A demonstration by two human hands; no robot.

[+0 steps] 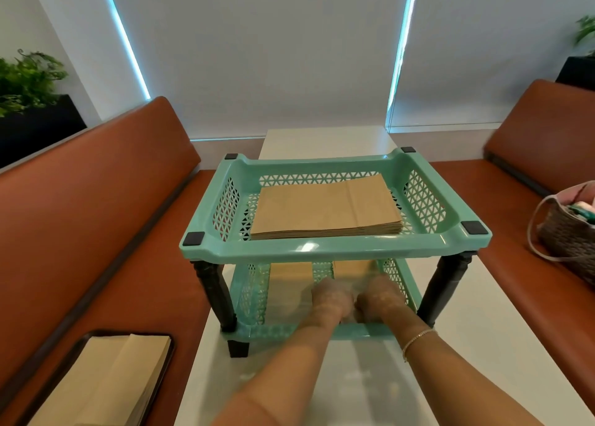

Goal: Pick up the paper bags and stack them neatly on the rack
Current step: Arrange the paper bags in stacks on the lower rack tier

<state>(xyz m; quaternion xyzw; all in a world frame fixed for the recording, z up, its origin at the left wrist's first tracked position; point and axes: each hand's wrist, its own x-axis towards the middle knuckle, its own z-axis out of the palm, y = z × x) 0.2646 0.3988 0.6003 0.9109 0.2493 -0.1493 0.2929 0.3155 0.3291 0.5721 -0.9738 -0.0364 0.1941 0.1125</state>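
A mint-green two-tier plastic rack (322,248) stands on the white table (450,345). On its top tier lies a neat stack of brown paper bags (325,209). More brown bags lie on the lower tier, one pile at the left (289,274) and one at the right (354,267). My left hand (331,300) and my right hand (376,300) are side by side inside the lower tier, at the near end of the right pile. Both are motion-blurred, and their fingers are hidden, so the grip does not show.
A black tray (167,338) with more paper bags (106,380) sits on the orange bench (96,216) at the lower left. A woven bag (570,238) rests on the right bench (515,264). Black rack legs (215,296) flank my forearms.
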